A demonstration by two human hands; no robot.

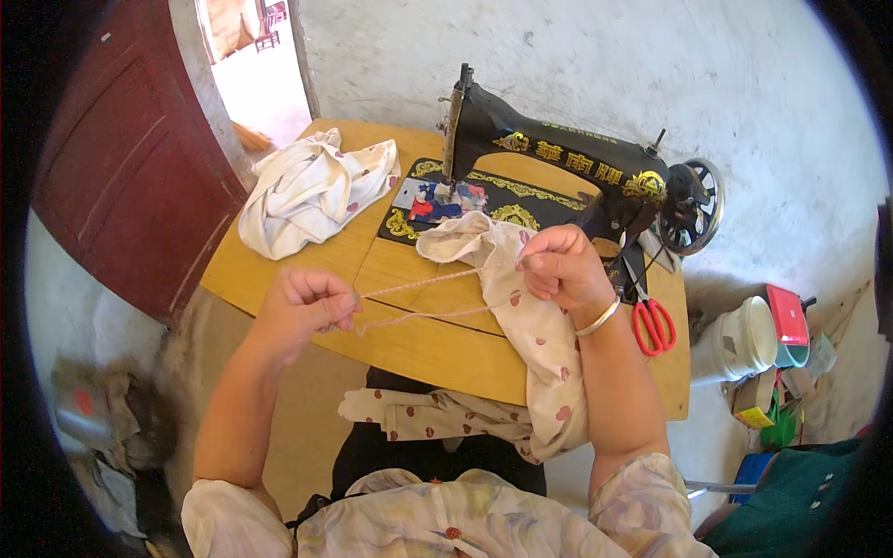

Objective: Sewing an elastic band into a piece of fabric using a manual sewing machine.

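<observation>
My left fingers (335, 306) and right fingers (545, 266) are pinching a thin, pale-pink, doubled cord (423, 282) between them, apparently keeping its upper strand taut. Cream cloth with dark-red prints (535, 339) is lying below my right fingers, the yellow wooden counter (419, 349) supporting part of it.

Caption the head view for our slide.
Left hand and right hand hold a thin cord near a black sewing machine.
</observation>
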